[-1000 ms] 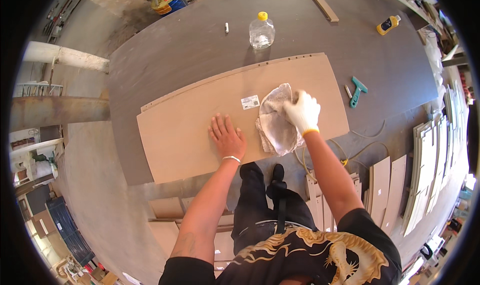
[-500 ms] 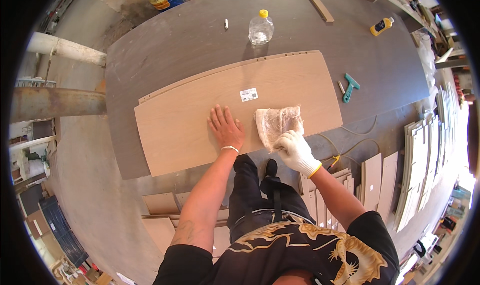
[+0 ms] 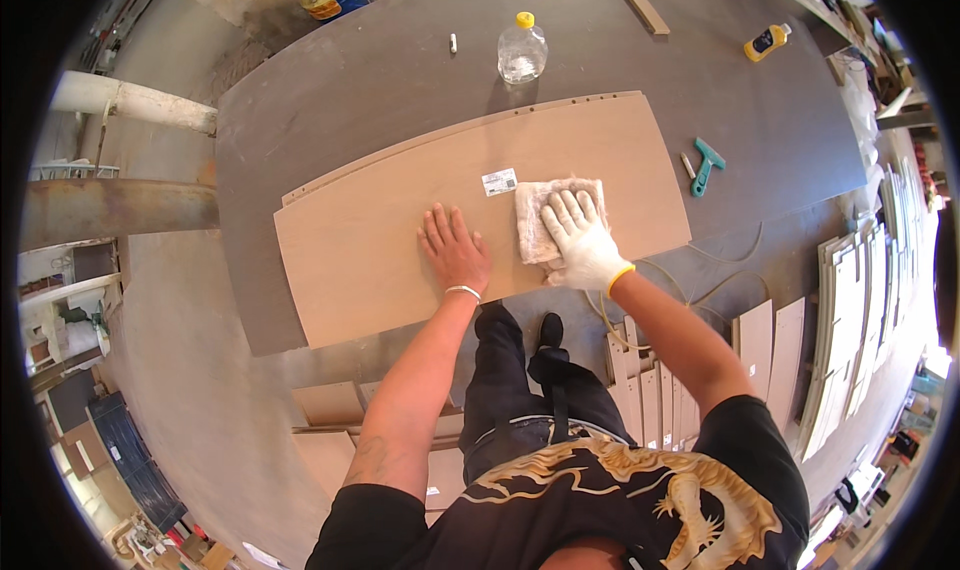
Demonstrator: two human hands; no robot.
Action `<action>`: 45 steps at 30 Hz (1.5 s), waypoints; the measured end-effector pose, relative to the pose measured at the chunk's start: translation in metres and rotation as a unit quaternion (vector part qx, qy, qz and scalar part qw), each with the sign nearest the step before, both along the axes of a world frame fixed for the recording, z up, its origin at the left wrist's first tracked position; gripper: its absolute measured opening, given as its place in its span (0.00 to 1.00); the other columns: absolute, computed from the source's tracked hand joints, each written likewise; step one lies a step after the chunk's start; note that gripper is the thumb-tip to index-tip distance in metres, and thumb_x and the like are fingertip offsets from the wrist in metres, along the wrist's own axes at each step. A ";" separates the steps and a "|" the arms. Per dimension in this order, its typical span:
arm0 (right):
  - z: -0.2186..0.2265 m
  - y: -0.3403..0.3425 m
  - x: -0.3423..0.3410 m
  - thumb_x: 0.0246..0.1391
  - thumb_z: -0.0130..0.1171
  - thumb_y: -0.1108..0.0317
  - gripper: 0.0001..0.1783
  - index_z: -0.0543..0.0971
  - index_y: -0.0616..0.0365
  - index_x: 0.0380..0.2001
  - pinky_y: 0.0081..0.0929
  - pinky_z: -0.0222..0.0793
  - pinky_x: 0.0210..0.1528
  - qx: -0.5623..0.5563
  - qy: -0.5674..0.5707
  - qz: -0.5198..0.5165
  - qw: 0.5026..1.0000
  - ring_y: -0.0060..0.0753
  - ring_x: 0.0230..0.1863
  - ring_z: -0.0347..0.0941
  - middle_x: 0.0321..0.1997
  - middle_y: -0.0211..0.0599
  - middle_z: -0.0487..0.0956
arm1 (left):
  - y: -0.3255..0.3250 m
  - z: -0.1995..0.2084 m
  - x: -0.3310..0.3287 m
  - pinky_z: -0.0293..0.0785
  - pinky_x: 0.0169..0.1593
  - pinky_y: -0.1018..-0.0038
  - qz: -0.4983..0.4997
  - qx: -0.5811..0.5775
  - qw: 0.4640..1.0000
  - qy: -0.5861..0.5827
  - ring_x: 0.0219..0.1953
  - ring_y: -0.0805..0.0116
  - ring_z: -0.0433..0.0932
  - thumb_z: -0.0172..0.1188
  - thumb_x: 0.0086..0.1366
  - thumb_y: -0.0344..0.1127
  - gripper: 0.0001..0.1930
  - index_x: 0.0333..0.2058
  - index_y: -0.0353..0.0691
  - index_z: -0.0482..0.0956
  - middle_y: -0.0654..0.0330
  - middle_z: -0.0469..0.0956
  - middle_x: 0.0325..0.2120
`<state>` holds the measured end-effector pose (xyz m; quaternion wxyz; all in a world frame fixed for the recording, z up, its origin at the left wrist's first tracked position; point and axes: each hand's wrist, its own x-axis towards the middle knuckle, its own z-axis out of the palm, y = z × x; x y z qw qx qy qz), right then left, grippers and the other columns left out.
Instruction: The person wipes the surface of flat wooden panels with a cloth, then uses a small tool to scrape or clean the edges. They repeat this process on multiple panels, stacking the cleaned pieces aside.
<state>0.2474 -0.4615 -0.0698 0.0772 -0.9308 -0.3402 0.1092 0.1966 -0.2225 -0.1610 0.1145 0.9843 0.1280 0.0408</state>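
A light brown wooden panel (image 3: 370, 280) lies on the dark table, with the edge of another board showing beneath its far side. Bare and flat, my left hand (image 3: 457, 254) rests on the panel's middle, fingers slightly spread. My right hand (image 3: 584, 245), in a white knit glove with a yellow cuff, lies with stretched fingers on top of a folded whitish cloth (image 3: 533, 220). The cloth is spread on the panel's right half, partly covered by the glove. Just beyond and left of it is a white label (image 3: 498, 182) stuck to the panel.
On the dark table (image 3: 400, 90) stand a clear bottle with a yellow cap (image 3: 522, 52) and a yellow bottle (image 3: 767, 43). A teal scraper (image 3: 708, 167), a white marker (image 3: 453, 44) and a wood strip (image 3: 640, 6) lie there too. Several boards (image 3: 770, 345) lean at the lower right.
My right hand has gone from pinching the cloth's near edge to lying flat on it. The cloth has moved away from me and now looks flatter. My left hand stays put.
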 end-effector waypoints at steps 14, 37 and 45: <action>-0.067 -0.111 -0.085 0.49 0.62 0.71 0.29 0.81 0.54 0.59 0.58 0.58 0.79 0.160 -0.138 -0.058 0.976 0.52 0.75 0.70 0.68 0.44 0.79 | 0.002 0.023 -0.063 0.33 0.81 0.33 -0.248 0.092 0.947 0.181 0.83 0.34 0.37 0.60 0.71 0.37 0.44 0.81 0.41 0.50 0.38 0.39 0.82; -0.043 -0.215 -0.301 0.58 0.56 0.77 0.18 0.74 0.48 0.50 0.37 0.76 0.24 0.721 0.290 -0.626 0.065 0.41 0.27 0.79 0.37 0.37 0.82 | 0.109 0.274 0.052 0.81 0.50 0.51 -0.213 -0.025 0.968 0.128 0.45 0.40 0.85 0.67 0.62 0.39 0.19 0.50 0.38 0.84 0.44 0.87 0.42; 0.008 -0.125 -0.261 0.53 0.56 0.71 0.39 0.68 0.54 0.72 0.75 0.69 0.71 0.812 0.236 -0.533 0.001 0.69 0.70 0.72 0.69 0.53 0.76 | 0.146 0.120 0.250 0.76 0.41 0.54 -0.060 -0.053 0.994 0.076 0.34 0.46 0.82 0.60 0.69 0.69 0.33 0.30 0.39 0.83 0.50 0.85 0.28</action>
